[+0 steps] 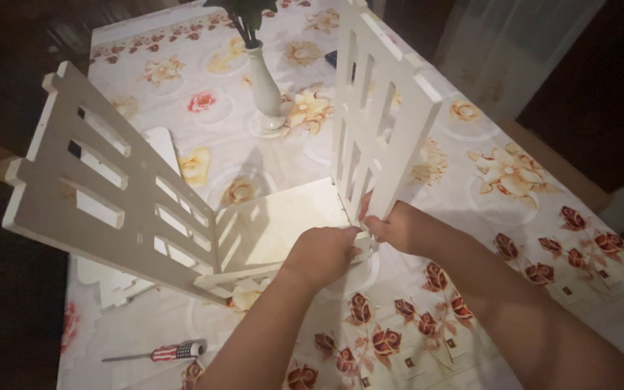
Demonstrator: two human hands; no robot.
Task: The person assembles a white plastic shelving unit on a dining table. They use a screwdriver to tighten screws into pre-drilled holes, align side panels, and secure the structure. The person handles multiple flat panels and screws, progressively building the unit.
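Two bare hands at the near middle of the desk [471, 180], meeting at the bottom corner of a white slatted panel [380, 108]. Right hand [399, 227] clamped on the foot of that upright panel, fingers wrapped round its lower edge. Left hand [321, 253] curled shut just beside it, pressed against the near edge of a flat white base board [283, 220]; whether something small sits inside that fist, impossible to tell. Upright panel rising straight above the right hand, towards the far edge of the desk. Base board lying flat directly beyond both hands, touching them.

Second slatted panel [110, 195] tilted outward along the left side of the base board, well to the left of the left hand, overhanging the left edge of the desk. Another flat white piece [110, 278] partly hidden beneath it.

Screwdriver [160, 353] with a red, white and blue striped handle lying near the near left corner, apart from both hands. White vase [266, 90] with dark leaves standing towards the far edge, behind the base board. Flowered cloth covering the whole desk.
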